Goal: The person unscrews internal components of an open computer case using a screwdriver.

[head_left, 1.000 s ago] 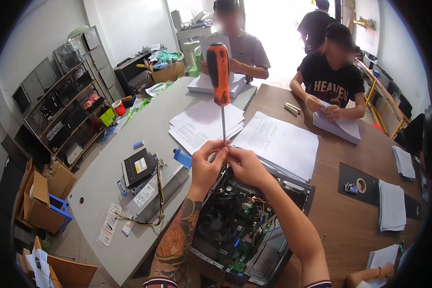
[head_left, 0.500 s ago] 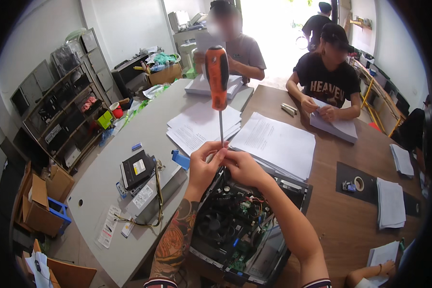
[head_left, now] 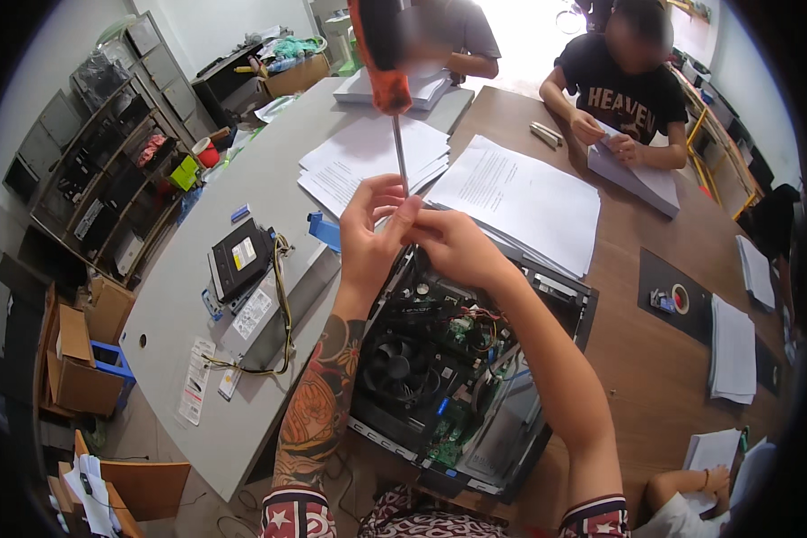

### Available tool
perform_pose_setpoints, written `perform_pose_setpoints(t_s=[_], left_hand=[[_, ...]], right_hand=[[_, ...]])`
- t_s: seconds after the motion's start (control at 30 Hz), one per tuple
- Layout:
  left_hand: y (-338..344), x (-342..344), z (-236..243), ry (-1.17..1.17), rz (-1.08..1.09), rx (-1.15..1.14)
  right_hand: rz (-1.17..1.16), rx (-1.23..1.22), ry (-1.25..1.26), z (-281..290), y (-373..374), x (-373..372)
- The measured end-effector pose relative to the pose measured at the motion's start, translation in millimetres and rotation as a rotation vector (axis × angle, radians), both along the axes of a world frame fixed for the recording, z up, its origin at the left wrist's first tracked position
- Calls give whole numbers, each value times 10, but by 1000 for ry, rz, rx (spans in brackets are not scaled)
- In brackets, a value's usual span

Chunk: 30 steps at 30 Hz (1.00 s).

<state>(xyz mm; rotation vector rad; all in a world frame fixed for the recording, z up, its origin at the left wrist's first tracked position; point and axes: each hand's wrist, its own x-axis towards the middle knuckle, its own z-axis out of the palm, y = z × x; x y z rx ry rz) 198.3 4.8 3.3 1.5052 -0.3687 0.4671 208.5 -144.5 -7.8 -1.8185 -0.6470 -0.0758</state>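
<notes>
A screwdriver with an orange and black handle point(head_left: 383, 63) stands nearly upright, handle uppermost. My left hand point(head_left: 374, 229) has its thumb and fingers closed around the low end of the steel shaft. My right hand point(head_left: 464, 249) meets it there, fingertips pinched together beside the left thumb; what they hold, if anything, is hidden. The screwdriver tip is also covered by my fingers. Under my hands and forearms lies an opened desktop computer case point(head_left: 403, 444), with a black fan point(head_left: 394, 366), a green circuit board and coloured cables showing inside.
On the grey table to the left lie a power supply point(head_left: 258, 316) with cables and a black optical drive point(head_left: 242, 255). Paper stacks point(head_left: 520, 202) sit beyond the case. Two people handle papers across the table; another person's arm point(head_left: 686, 493) shows at lower right. A tape roll point(head_left: 680, 299) lies right.
The view has tipped down, so the table and case sit higher in the picture. The screwdriver handle looks larger and leans slightly more left. My hands remain together at the shaft's low end.
</notes>
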Motion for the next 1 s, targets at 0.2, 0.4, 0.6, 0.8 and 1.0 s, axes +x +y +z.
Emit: perform_pose_setpoints(t_s=[0.2,0.4,0.6,0.8,1.0], left_hand=[[56,-43,59,-16,-21,-18],[44,-39,29,1,-77,43],[63,-54,55,5,-70,49],[80,-74,77,-15,-70,20],[87,-47,27,3,-67,-5]], right_hand=[[-113,-79,136,210,10,-86],[-33,-10,36,129,-34,-43],[-36,27,11,79,-25,-5],[-10,-40,54,185,-30,-70],[35,-56,32,178,-17,-82]])
